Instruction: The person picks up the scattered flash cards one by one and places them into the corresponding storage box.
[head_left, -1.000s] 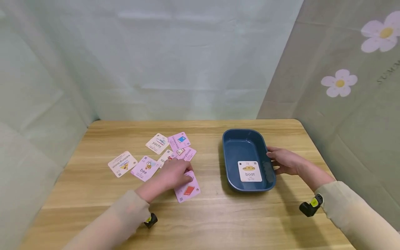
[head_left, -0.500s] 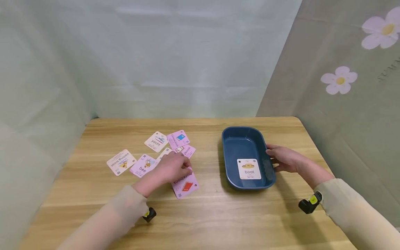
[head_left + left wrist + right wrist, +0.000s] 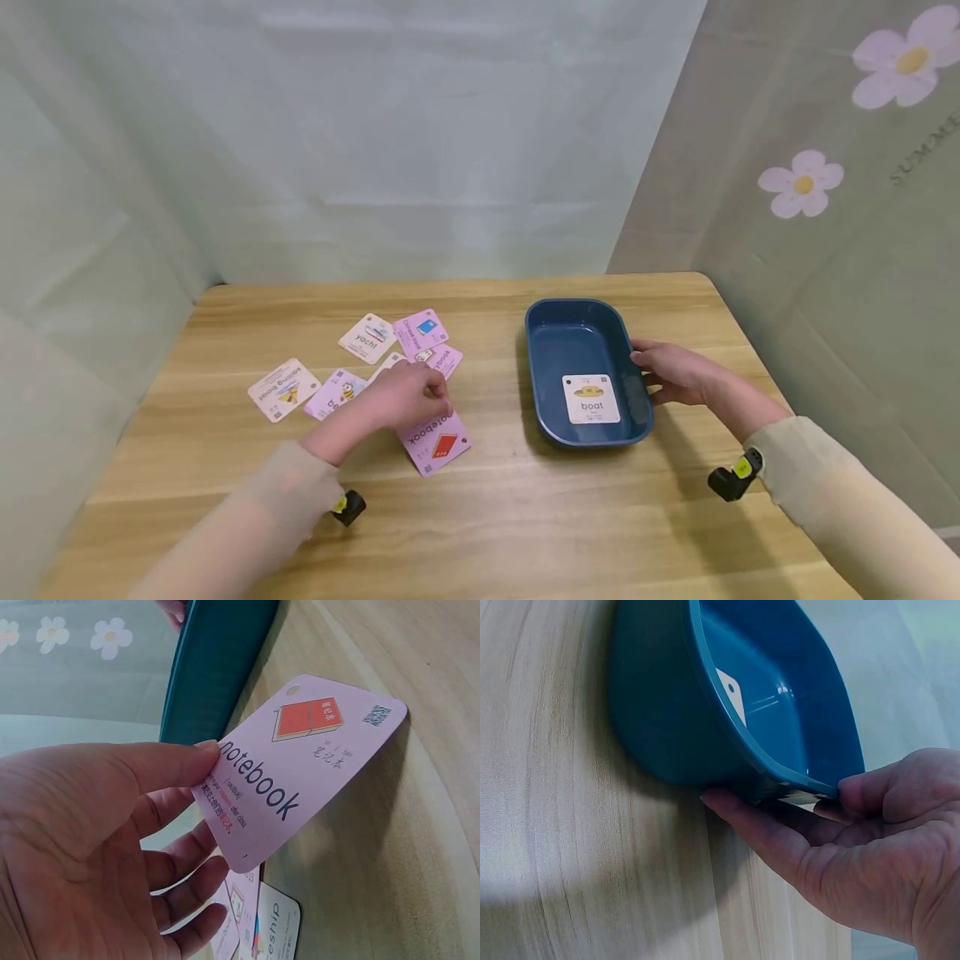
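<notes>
In the left wrist view my left hand pinches a pink "notebook" card at one edge, thumb on the printed face. In the head view the left hand is above the near end of a group of word cards, partly hiding a bee card. My right hand touches the outer side of a dark blue plastic bin, with fingertips right at the rim. A "boat" card lies inside the bin.
Spread at the left of the wooden table are a sailing boat card, a yacht card, a Chinese book card and a partly covered storybook card. Fabric walls stand behind and at both sides.
The left hand has taken the notebook card between thumb and fingers and tilts it up a little. The right hand stays at the bin. The head view has shifted slightly.
</notes>
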The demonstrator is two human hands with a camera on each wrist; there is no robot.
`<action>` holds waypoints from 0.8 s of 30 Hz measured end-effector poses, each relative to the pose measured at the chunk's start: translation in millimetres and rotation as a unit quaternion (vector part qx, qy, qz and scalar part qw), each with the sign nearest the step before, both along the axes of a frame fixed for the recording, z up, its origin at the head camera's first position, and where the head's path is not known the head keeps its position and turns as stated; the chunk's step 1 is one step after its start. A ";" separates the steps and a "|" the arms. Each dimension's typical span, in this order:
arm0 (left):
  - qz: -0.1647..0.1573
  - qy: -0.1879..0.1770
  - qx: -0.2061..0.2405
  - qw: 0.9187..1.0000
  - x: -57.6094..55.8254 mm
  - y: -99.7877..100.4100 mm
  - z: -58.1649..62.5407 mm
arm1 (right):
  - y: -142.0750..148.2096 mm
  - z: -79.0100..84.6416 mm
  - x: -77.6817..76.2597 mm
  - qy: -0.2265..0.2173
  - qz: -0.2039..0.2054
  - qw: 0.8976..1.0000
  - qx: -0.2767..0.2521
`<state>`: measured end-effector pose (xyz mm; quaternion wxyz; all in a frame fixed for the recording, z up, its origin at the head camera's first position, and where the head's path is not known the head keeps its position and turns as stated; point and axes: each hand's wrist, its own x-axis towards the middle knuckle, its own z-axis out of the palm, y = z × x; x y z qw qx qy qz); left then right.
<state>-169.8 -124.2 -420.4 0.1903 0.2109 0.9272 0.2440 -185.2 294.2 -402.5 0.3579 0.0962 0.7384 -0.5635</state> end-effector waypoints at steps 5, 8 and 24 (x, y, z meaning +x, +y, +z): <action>0.002 -0.045 0.028 0.999 -1.2 -2.7 3.8 | 0.2 2.5 -0.3 0.001 0.003 1.000 0.004; 0.003 -0.061 0.032 0.998 -1.1 -3.8 5.8 | 0.1 2.5 0.4 0.002 0.005 1.000 0.005; 0.024 -0.076 0.073 0.994 -6.1 -9.2 17.3 | 0.7 3.6 0.1 -0.004 0.006 1.000 0.002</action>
